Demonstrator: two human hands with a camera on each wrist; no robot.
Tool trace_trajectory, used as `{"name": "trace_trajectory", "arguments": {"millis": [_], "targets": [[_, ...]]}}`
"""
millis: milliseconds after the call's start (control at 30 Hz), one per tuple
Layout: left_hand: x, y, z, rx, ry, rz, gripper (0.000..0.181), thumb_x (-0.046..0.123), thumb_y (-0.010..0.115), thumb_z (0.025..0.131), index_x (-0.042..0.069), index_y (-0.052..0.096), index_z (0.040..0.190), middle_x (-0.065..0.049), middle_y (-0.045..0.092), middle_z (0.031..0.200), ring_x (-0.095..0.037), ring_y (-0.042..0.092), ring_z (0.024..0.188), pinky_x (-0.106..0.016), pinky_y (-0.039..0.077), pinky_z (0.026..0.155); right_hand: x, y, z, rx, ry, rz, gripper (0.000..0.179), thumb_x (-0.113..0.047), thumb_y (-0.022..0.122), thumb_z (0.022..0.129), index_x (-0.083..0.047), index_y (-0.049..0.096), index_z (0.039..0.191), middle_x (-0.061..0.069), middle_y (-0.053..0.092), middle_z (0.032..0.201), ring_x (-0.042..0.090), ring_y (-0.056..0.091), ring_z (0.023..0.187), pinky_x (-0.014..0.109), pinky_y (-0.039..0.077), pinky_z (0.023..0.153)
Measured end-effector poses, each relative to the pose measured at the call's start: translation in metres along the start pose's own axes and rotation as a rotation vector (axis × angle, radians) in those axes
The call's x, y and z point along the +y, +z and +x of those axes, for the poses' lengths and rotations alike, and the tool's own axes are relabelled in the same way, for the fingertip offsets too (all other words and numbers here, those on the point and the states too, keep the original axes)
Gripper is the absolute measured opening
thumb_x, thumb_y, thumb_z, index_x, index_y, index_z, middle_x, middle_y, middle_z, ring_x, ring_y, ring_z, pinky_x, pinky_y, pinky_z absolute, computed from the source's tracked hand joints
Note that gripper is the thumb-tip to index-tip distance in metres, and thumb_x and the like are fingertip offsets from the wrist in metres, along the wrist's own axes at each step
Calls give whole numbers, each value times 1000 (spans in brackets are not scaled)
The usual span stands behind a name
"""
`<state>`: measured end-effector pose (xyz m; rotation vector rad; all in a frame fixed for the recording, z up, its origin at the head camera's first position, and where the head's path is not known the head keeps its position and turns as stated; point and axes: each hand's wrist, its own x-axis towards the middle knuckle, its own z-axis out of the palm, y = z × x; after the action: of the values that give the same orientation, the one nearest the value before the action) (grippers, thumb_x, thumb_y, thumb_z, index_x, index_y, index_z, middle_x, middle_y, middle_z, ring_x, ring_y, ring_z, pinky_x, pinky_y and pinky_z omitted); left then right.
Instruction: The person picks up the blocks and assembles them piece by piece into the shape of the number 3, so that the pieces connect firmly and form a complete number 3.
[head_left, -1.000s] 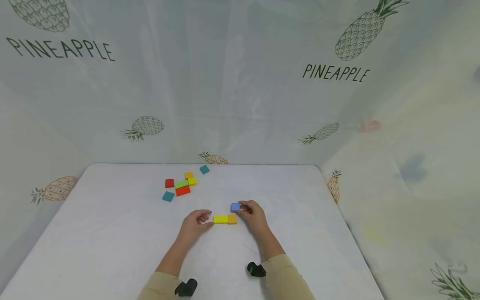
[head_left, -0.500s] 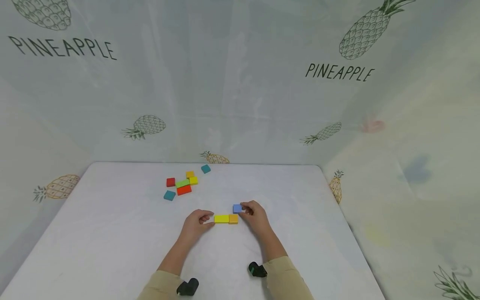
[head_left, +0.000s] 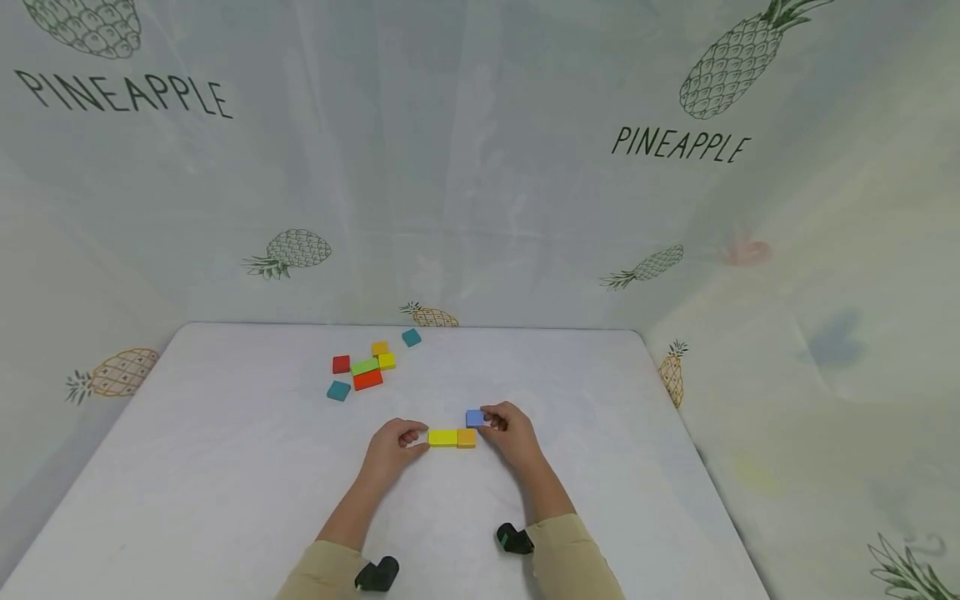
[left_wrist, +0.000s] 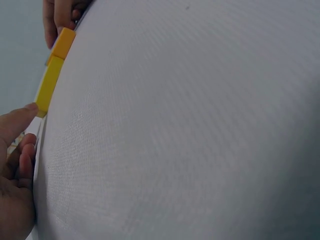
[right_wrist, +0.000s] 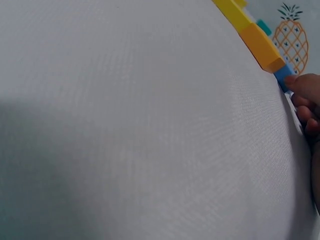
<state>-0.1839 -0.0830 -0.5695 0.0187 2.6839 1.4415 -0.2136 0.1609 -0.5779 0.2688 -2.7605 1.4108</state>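
In the head view, a yellow rectangular block (head_left: 442, 438) lies end to end with an orange square block (head_left: 467, 438) on the white table. My left hand (head_left: 390, 452) pinches the yellow block's left end between thumb and index finger; the left wrist view shows the thumb (left_wrist: 22, 119) against it. Just behind the orange block sits a blue block (head_left: 474, 418), pinched at its right side by my right hand (head_left: 512, 434). The right wrist view has the blue block (right_wrist: 283, 76) mostly covered by the thumb. Whether blue and orange touch is hard to tell.
Farther back and left on the table (head_left: 247, 467) are loose blocks: a red square (head_left: 341, 364), a green one (head_left: 365, 367), a red rectangle (head_left: 368, 380), small orange (head_left: 380, 348) and yellow (head_left: 387, 361) ones, and two teal ones (head_left: 338, 391). A pineapple-print curtain (head_left: 480, 167) hangs behind.
The blue block, in my right hand's pinch, has shifted slightly nearer and to the right, closer to the orange block. My left hand stays at the yellow block. The head view has shifted a little.
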Motion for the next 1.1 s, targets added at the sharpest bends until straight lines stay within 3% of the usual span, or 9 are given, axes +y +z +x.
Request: {"name": "trace_trajectory", "arguments": {"millis": [1100], "targets": [[0,3,1,9,1,31,24,13,78,83,14,74,106,2,54,84,-17,49,80,-29,47,72,2,-2,0,-21,-7,32,31,-9,76,84,-5,71,114,-4,60,91,13,49,74,23,44,63]]}}
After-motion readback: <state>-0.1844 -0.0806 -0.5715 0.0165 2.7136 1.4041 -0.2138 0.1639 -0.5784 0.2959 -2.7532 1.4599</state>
